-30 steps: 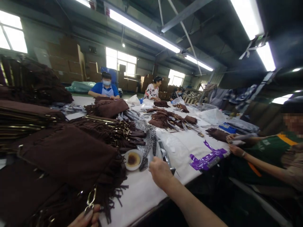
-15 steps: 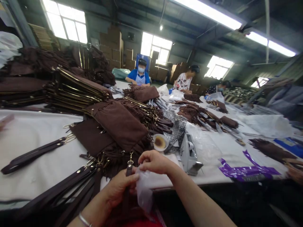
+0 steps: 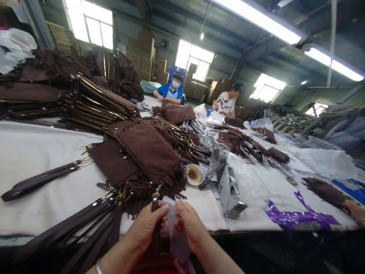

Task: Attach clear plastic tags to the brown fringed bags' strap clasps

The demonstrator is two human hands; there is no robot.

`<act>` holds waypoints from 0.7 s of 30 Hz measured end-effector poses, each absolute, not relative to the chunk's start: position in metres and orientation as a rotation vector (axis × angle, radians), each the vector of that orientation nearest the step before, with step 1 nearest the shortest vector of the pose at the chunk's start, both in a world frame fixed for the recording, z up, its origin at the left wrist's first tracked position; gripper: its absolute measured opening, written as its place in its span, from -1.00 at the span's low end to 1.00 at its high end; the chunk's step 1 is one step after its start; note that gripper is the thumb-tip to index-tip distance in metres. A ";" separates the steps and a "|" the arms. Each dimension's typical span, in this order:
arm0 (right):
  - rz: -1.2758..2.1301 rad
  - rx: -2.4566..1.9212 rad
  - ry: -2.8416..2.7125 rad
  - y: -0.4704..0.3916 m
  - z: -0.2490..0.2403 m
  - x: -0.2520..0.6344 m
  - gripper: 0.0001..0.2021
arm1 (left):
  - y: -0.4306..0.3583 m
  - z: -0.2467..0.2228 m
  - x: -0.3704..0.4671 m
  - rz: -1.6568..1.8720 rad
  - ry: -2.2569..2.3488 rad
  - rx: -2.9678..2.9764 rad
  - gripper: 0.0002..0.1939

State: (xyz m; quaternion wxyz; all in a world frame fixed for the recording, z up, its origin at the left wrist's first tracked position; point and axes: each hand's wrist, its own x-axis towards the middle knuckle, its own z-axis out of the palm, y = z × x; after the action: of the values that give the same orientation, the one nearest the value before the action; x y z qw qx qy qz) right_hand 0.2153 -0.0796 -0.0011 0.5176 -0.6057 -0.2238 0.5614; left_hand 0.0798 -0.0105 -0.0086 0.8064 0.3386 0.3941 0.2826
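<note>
My left hand (image 3: 148, 223) is closed around a dark brown wrist strap (image 3: 155, 203), whose gold clasp meets the fringed brown pouch (image 3: 149, 150) lying at the table's front. Between both hands hangs a thin translucent plastic sleeve (image 3: 171, 217), its lower end dropping below the table edge. My right hand (image 3: 189, 224) pinches the right side of this sleeve. The left thumb and fingertips touch its left side. More brown straps (image 3: 98, 213) with gold clasps hang over the front edge to the left.
Stacked brown pouches (image 3: 97, 102) fill the left back. Right of my hands are a small dish (image 3: 195, 174), a grey-white tape dispenser (image 3: 229, 194) and a purple plastic wrapper (image 3: 302, 215). Across the table sit co-workers; another person's hand (image 3: 355, 211) reaches in at the far right.
My right hand has come down from above the sleeve to its right side, and the sleeve now hangs flatter between the hands. My left hand keeps the strap. The view has shifted slightly.
</note>
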 end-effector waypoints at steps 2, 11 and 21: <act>1.354 -1.477 -0.506 -0.078 0.000 0.213 -0.41 | -0.010 -0.010 0.079 0.608 0.860 0.737 -0.62; 1.147 -1.496 -0.773 -0.059 0.010 0.225 -0.64 | -0.018 -0.008 0.078 0.493 0.917 0.886 -0.57; 1.086 -1.510 -0.915 -0.085 0.012 0.253 -0.82 | -0.021 0.027 0.032 0.106 0.708 1.227 -0.67</act>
State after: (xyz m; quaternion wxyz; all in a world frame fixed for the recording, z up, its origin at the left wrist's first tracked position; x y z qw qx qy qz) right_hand 0.2530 -0.0854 0.0121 0.5093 -0.6268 -0.3799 0.4510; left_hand 0.0317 -0.0215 0.0267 0.7582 0.5632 0.3248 0.0485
